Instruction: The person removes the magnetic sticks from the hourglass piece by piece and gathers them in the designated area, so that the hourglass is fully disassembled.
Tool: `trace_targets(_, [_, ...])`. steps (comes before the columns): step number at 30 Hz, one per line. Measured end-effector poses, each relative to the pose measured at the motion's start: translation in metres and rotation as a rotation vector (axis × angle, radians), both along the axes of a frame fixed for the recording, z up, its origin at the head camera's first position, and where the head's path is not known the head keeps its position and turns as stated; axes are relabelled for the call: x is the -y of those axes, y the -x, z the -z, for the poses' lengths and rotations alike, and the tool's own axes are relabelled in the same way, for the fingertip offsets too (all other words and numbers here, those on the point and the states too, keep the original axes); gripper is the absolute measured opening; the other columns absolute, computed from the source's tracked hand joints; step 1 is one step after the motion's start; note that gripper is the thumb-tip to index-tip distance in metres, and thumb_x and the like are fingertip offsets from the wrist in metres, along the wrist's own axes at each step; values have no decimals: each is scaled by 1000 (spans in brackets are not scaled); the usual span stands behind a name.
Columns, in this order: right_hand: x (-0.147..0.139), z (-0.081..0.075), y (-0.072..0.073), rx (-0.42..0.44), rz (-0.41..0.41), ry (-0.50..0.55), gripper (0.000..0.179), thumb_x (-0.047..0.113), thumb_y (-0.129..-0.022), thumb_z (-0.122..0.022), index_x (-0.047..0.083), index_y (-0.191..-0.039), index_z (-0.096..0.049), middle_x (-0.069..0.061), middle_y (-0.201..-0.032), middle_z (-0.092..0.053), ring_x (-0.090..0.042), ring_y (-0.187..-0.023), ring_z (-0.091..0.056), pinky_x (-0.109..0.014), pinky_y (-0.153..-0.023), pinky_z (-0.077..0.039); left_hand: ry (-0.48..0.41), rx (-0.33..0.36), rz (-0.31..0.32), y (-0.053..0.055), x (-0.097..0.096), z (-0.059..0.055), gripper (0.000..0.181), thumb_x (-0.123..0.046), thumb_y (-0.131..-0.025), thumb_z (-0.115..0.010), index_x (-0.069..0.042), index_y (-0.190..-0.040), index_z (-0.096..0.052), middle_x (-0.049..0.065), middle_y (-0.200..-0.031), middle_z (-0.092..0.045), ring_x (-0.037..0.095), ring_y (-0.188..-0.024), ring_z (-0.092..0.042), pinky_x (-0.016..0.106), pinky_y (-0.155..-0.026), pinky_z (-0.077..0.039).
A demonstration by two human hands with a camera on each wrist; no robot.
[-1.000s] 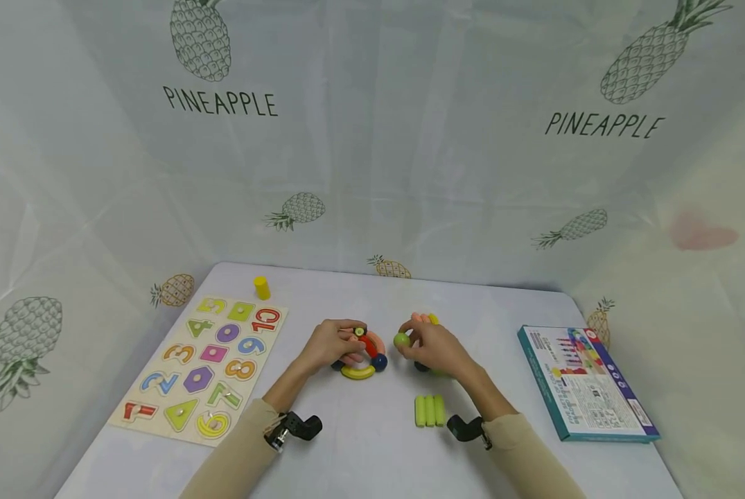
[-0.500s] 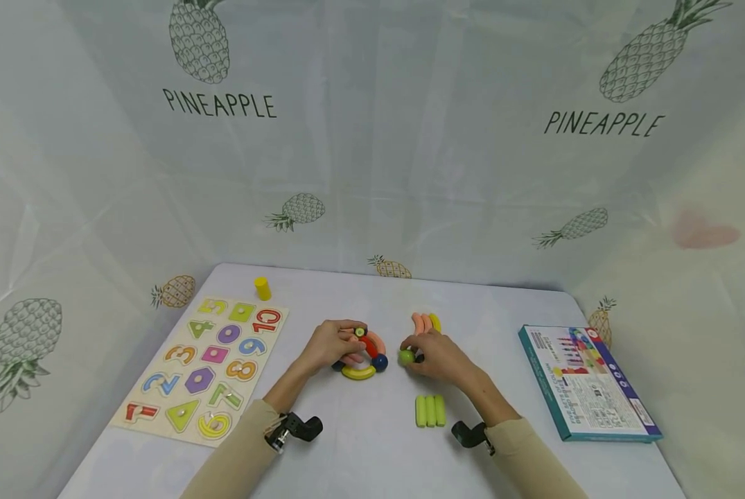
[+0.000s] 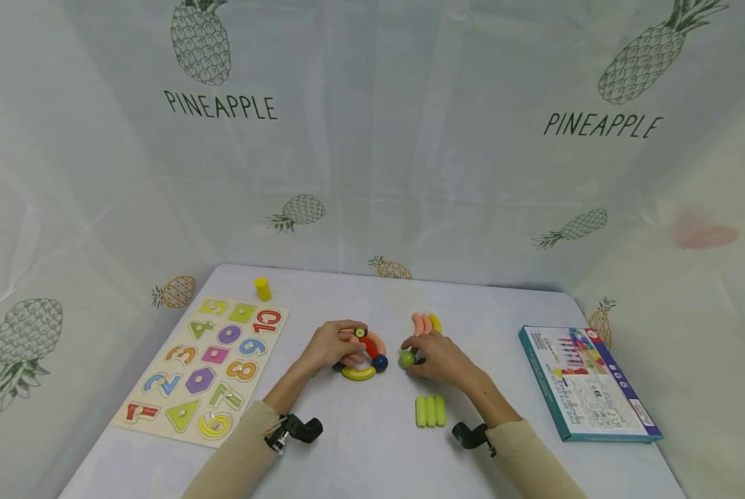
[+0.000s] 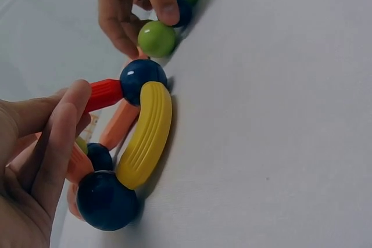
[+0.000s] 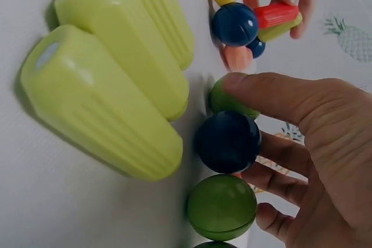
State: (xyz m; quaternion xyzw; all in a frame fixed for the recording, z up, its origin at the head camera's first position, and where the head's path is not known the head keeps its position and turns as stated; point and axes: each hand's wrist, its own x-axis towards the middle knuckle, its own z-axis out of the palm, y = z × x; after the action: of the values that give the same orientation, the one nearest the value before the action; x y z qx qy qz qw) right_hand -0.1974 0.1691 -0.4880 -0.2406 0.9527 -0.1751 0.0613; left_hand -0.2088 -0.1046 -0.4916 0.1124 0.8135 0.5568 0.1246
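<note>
Fingers [image 4: 60,146] of the left hand [image 3: 328,346] pinch a red rod [image 4: 103,94] on a ball-and-rod frame [image 4: 148,135]; the right hand [image 3: 441,357] pinches a green ball [image 3: 407,359] beside a blue ball [image 5: 228,142].

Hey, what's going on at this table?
Someone's left hand holds a structure of toy rods and balls near its red rod. The right hand pinches a green ball that sits next to a dark blue ball; a gap separates it from the structure. Three light green rods lie side by side nearby, with a number and shape puzzle board at the left and a flat box at the right.
</note>
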Motion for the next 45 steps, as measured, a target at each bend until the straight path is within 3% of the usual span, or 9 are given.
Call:
trace_targets(5, [9,-3,2,-6,-4,79,31,26,-89,-78,15,-117,-71,3,-101,-70,-20,-98,-62,-46,-90,-50,73,-80,-32,-3,0,0,43,-20,-86,-80,-14,-128,-69,5,-105,-75,11,-79,-70,28,-74,-57])
trace_targets(10, [33,-7,5,-6,-46,166,27,26,-95,-72,11,-116,-72,2,-100,-71,-18,-94,-64,-35,-82,-53,-33,-27,-2,-5,0,1,48,-14,-89,-77,-6,-134,-63,11,-95,-76,20,-67,-74,32,-63,-60])
trace_targets(14, [53,-8,7,-35,-76,142,29,29,-95,-72,11,-117,-72,5,-95,-72,-17,-91,-64,-30,-78,-52,-82,-7,12,-4,-1,5,49,-10,-90,-75,-4,-136,-61,10,-88,-76,22,-65,-74,32,-59,-59])
trace_targets(19, [67,-9,8,-36,-63,103,31,25,-93,-74,10,-120,-70,4,-94,-72,-11,-84,-65,-27,-74,-52,-24,-47,-14,-4,-3,7,46,-12,-88,-77,-7,-132,-65,8,-94,-75,16,-64,-72,30,-58,-58])
trace_targets(27, [68,-9,9,-44,-74,81,30,22,-92,-74,12,-119,-66,4,-91,-71,-6,-77,-64,-23,-68,-51,3,-65,-28,-2,-1,5,43,-13,-87,-78,-12,-128,-69,8,-97,-75,15,-63,-71,30,-58,-58])
trace_targets(32, [69,-7,9,-63,-78,81,26,20,-92,-73,13,-117,-66,6,-88,-68,-4,-74,-60,-22,-67,-50,-26,-40,-13,-2,-1,4,44,-13,-87,-78,-10,-130,-67,6,-89,-75,17,-61,-72,30,-57,-59])
trace_targets(37, [68,-5,8,-88,-67,86,24,19,-93,-72,12,-115,-67,5,-89,-68,-5,-76,-60,-22,-68,-50,-82,22,24,-2,-1,5,48,-12,-90,-76,-5,-135,-62,14,-87,-75,23,-65,-74,31,-59,-59])
trace_targets(45, [52,-10,11,24,41,214,25,26,-95,-71,11,-114,-67,4,-91,-69,-5,-72,-60,-23,-63,-51,-136,61,40,-2,1,7,50,-11,-92,-74,-2,-138,-58,20,-96,-75,26,-69,-75,32,-60,-60])
